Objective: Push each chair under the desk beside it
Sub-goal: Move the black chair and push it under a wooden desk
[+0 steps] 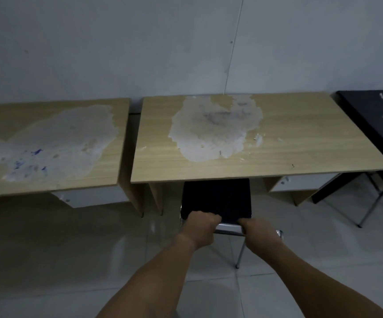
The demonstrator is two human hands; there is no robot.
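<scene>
A black chair point(217, 198) with chrome legs stands partly under the middle wooden desk point(300, 143), whose top has a large worn pale patch. Only the chair's dark upper part and one metal leg show; the rest is hidden under the desktop. My left hand point(199, 226) is shut on the near edge of the chair at its left side. My right hand point(258, 230) grips the same edge at its right side. A second wooden desk point(98, 125) stands to the left; no chair is visible beside it.
A black table point(374, 115) on thin metal legs stands at the far right, close to the middle desk. A grey wall runs behind all the desks. Pale tiled floor point(71, 260) lies in front. A narrow gap separates the two wooden desks.
</scene>
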